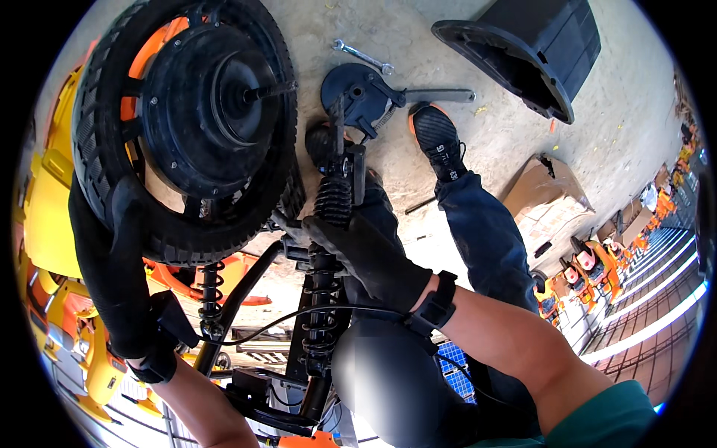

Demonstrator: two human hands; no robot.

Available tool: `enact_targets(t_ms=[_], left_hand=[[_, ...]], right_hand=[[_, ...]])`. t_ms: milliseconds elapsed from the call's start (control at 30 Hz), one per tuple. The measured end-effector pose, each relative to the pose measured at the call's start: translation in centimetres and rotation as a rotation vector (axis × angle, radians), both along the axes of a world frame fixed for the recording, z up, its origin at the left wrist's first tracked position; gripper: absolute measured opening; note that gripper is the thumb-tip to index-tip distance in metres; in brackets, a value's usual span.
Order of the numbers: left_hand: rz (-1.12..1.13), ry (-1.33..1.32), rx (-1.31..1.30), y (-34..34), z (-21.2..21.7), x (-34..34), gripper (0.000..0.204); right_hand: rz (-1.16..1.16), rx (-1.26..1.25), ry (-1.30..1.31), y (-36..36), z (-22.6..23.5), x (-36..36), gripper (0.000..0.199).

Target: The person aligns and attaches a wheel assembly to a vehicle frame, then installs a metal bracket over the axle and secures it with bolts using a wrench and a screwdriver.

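Gloved right hand [366, 257] gripped the upright shock absorber [328, 246], just right of the wheel [187, 119] that the left hand [119, 276] clasped at its rim.

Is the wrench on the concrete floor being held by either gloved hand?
No. The wrench lies alone on the floor, while the left hand grips the wheel and the right hand holds the shock absorber.

A wrench [364, 57] and perhaps a black bin [534, 48] lie on the concrete floor [627, 127].
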State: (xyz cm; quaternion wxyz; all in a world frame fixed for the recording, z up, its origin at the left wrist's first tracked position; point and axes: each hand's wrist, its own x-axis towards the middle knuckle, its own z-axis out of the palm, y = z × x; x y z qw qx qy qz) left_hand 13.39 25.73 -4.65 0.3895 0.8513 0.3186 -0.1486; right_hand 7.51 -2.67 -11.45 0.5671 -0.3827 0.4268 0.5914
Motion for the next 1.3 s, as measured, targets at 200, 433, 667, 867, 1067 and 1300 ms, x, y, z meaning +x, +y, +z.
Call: enact_targets(t_ms=[200, 433, 667, 867, 1067, 1300], left_hand=[[-0.005, 0.011, -0.001, 0.2, 0.0, -0.1, 0.057], [-0.023, -0.032, -0.033, 0.1, -0.1, 0.0, 0.056], [-0.036, 0.018, 0.131, 0.2, -0.2, -0.5, 0.057], [-0.075, 0.131, 0.221, 0.8, 0.0, -0.7, 0.064], [-0.069, 0.175, 0.278, 0.6, 0.4, -0.7, 0.068], [-0.083, 0.257, 0.27, 0.2, 1.0, 0.0, 0.067]], right_hand=[[0.279, -0.02, -0.533, -0.9, -1.0, 3.4, 0.042], [0.235, -0.317, -0.279, -7.7, -6.3, 6.3, 0.054], [0.153, -0.246, -0.235, -9.1, -17.4, 2.5, 0.045], [0.707, -0.094, -1.206, -10.4, -20.6, 0.7, 0.04], [0.776, -0.152, -1.103, -11.1, -21.7, 0.7, 0.05], [0.913, -0.277, -1.401, -11.3, -22.2, 1.2, 0.051]])
